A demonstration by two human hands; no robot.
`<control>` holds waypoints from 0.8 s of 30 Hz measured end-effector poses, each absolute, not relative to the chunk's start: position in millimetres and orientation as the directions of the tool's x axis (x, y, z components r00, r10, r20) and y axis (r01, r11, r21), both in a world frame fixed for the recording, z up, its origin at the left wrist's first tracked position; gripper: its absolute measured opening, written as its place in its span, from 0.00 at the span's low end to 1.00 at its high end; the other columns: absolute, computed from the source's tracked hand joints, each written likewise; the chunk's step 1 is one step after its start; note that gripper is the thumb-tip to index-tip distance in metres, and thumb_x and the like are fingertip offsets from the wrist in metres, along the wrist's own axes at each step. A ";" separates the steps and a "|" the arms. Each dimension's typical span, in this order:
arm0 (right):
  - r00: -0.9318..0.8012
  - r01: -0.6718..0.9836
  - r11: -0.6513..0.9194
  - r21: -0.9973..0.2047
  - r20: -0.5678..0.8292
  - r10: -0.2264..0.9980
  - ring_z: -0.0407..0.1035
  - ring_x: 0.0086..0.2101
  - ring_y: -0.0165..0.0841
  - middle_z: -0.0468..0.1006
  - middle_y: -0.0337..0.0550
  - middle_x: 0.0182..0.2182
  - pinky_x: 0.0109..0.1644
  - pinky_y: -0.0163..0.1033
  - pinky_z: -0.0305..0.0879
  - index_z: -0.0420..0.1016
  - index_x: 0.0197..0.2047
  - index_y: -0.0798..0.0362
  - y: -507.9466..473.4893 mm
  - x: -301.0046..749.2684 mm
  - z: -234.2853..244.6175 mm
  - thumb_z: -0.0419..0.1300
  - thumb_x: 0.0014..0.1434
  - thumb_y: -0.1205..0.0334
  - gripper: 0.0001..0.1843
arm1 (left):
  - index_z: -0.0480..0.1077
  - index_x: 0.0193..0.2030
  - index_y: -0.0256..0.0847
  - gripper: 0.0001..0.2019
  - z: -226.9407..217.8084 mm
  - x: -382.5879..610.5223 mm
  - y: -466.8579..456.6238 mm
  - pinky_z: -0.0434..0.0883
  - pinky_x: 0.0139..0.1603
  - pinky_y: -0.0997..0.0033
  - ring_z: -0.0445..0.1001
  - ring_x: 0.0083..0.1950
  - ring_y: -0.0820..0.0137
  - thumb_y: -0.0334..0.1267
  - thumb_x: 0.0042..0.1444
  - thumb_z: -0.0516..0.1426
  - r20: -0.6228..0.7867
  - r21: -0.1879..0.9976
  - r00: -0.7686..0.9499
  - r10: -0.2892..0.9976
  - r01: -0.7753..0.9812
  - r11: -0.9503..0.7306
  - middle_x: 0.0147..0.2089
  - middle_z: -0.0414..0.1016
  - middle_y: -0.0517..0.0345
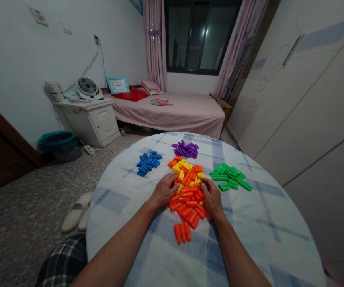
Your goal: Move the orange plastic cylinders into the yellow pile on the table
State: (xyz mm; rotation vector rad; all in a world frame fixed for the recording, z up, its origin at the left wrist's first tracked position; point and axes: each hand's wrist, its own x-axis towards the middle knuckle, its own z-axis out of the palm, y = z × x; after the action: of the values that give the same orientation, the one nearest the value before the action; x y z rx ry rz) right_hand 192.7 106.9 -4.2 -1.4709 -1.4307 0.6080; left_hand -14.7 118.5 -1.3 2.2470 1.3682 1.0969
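A mixed heap of orange and yellow plastic tubes lies in the middle of a round table covered with a white and blue checked cloth. My left hand rests on the heap's left edge, fingers curled onto orange tubes. My right hand sits on the heap's right edge, fingers bent down among the pieces. What either hand grips is hidden. Three orange tubes lie side by side nearer me. Sorted piles lie around: blue tubes at left, purple tubes at the back, green tubes at right.
Beyond the table stands a bed with a pink cover, a white bedside cabinet with a fan, and a white wardrobe at right. Slippers lie on the floor at left. A teal basin sits by the wall.
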 end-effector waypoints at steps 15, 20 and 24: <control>0.172 0.485 0.162 -0.859 0.275 0.946 0.70 0.39 0.37 0.78 0.48 0.39 0.44 0.42 0.63 0.73 0.44 0.55 108.2 193.9 -6.0 0.49 0.54 0.53 0.20 | 0.69 0.51 0.39 0.16 -1.2 -14.1 118.1 0.64 0.60 0.59 0.67 0.57 0.64 0.37 0.57 0.53 0.460 0.590 0.255 0.851 0.629 -0.507 0.54 0.71 0.48; 0.181 0.488 0.156 -0.859 0.275 0.944 0.70 0.38 0.38 0.78 0.48 0.39 0.45 0.42 0.63 0.73 0.43 0.55 108.1 193.6 -5.7 0.49 0.54 0.52 0.21 | 0.69 0.51 0.38 0.16 -1.5 -14.1 118.7 0.64 0.60 0.58 0.67 0.57 0.64 0.37 0.57 0.53 0.450 0.594 0.258 0.855 0.629 -0.502 0.54 0.71 0.47; 0.180 0.476 0.163 -0.864 0.277 0.944 0.70 0.38 0.37 0.78 0.47 0.39 0.45 0.42 0.63 0.73 0.43 0.54 107.9 194.0 -6.1 0.50 0.53 0.53 0.20 | 0.69 0.51 0.39 0.15 -0.8 -13.9 118.2 0.64 0.60 0.58 0.68 0.57 0.64 0.37 0.57 0.53 0.456 0.601 0.254 0.853 0.619 -0.506 0.54 0.71 0.48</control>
State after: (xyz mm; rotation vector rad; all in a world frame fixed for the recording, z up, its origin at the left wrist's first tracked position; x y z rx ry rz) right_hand 194.0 107.9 -6.1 -1.4623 -1.4446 0.5936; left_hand -13.9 118.2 -0.8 2.2308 1.3588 1.1079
